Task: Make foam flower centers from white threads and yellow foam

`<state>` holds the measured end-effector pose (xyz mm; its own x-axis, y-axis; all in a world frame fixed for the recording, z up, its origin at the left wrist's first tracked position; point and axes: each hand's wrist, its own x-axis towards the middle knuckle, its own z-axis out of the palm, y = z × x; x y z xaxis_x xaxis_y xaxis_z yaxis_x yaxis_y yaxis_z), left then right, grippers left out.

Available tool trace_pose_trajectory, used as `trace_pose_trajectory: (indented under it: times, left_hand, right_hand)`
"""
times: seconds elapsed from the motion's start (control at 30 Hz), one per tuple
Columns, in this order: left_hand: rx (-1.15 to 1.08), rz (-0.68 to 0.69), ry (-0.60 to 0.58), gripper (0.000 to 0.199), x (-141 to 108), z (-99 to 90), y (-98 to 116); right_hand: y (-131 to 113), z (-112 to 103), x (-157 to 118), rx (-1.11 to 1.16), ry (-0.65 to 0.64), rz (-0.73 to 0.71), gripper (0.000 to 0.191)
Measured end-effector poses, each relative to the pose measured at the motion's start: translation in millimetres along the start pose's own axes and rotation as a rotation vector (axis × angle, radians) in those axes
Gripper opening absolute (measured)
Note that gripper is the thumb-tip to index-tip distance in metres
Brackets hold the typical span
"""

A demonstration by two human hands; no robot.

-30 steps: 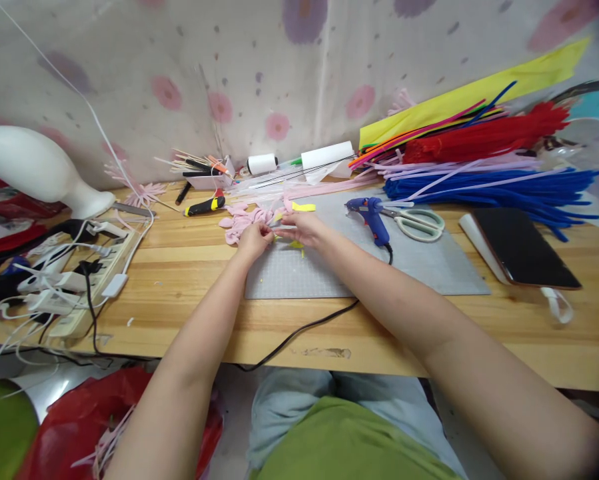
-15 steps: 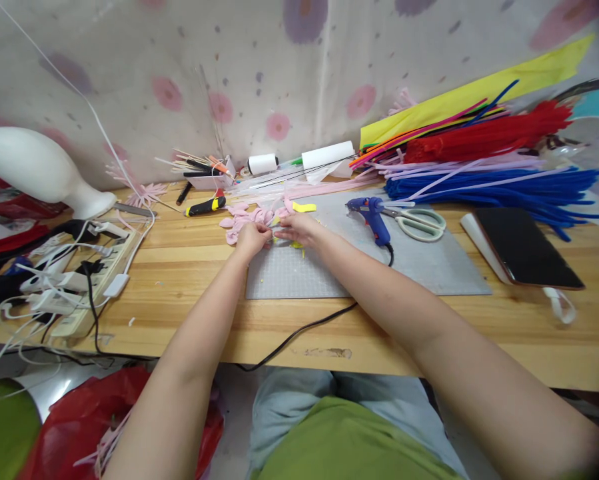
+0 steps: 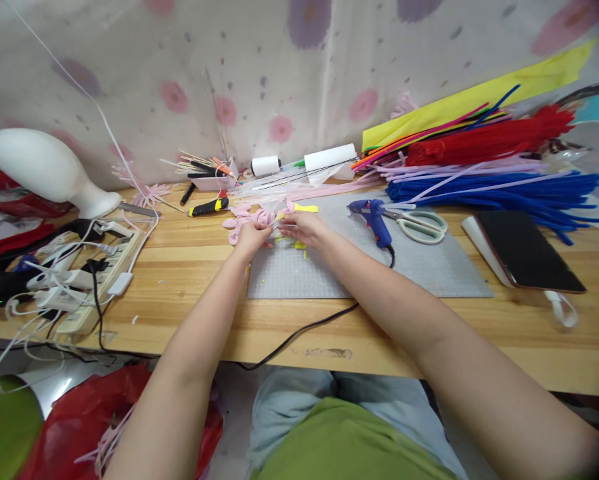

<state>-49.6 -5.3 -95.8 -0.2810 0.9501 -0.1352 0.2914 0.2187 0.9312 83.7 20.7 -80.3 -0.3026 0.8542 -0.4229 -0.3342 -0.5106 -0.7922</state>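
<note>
At the upper left of the grey cutting mat (image 3: 319,273), my two hands are close together. My left hand (image 3: 253,238) is closed in a pinch beside a bundle of looped pink pipe-cleaner pieces (image 3: 243,217); what lies in its fingertips is too small to name. Just to the right, the bent fingers of my right hand (image 3: 304,228) close on something small that I cannot make out. A yellow strip (image 3: 306,209) lies behind that hand. Yellow scraps (image 3: 298,245) are scattered on the mat below the fingers.
A blue glue gun (image 3: 374,223) and scissors (image 3: 424,227) lie on the mat's right side. Blue pipe cleaners (image 3: 489,190) and a dark tablet (image 3: 529,250) are farther right. A utility knife (image 3: 208,207), power strip (image 3: 99,280) and white foam head (image 3: 44,170) are left.
The whole view has shifted slightly. Both hands stay in nearly the same place by the pink pieces, with only small finger movements.
</note>
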Motion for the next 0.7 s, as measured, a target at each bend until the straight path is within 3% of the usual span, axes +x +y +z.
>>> trace_pose_trajectory:
  times: [0.1,0.27,0.47,0.7]
  left_hand:
    - [-0.078,0.002,0.019,0.007,-1,2.3,0]
    - [-0.111,0.046,0.023,0.010,0,-1.1,-4]
    - [-0.135,0.061,0.068,0.016,2,-7.2,-12]
    - [-0.246,0.041,0.134,0.010,1,-17.5,-6]
  right_hand:
    - [-1,1,1,0.054,0.009,0.015,0.016]
    - [1,9,-1,0.161,-0.089,0.058,0.021]
    - [1,14,2,0.130,-0.114,0.088,0.022]
    - [2,11,8,0.125,-0.102,0.105,0.019]
